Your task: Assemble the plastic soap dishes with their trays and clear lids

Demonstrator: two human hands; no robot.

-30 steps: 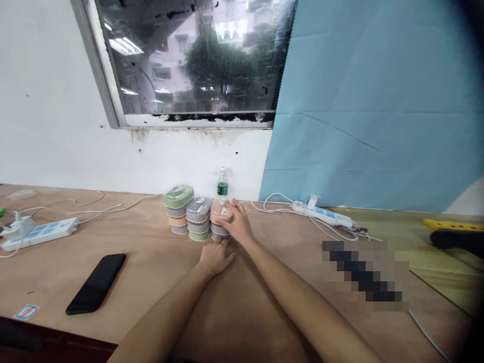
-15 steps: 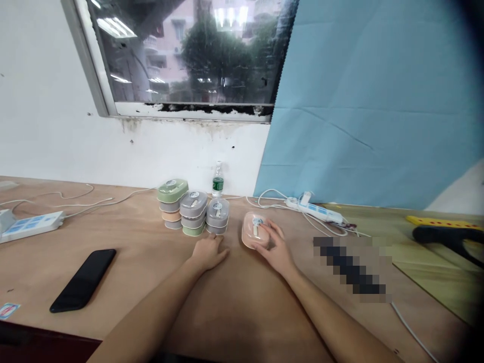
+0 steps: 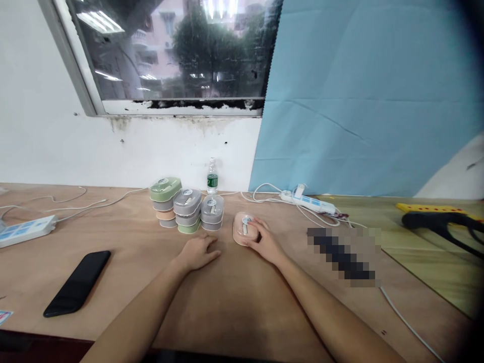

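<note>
A pink lidded container (image 3: 244, 228) lies on the wooden table (image 3: 234, 302), and my right hand (image 3: 265, 244) has its fingers curled round its right side. To its left stand three stacks of similar containers: a green-topped stack (image 3: 164, 200), a grey-topped middle stack (image 3: 187, 209) and a shorter grey stack (image 3: 212, 212). My left hand (image 3: 197, 251) rests flat on the table in front of the stacks, fingers loosely stretched, holding nothing.
A black phone (image 3: 77, 282) lies at the left front. White power strips sit at the far left (image 3: 24, 231) and behind right (image 3: 308, 202) with cables. A small bottle (image 3: 212, 177) stands by the wall. A black and yellow tool (image 3: 440, 219) lies far right.
My right hand took the pink container off the right-hand stack and brought it down onto the table to the right. The left hand stayed flat on the table.
</note>
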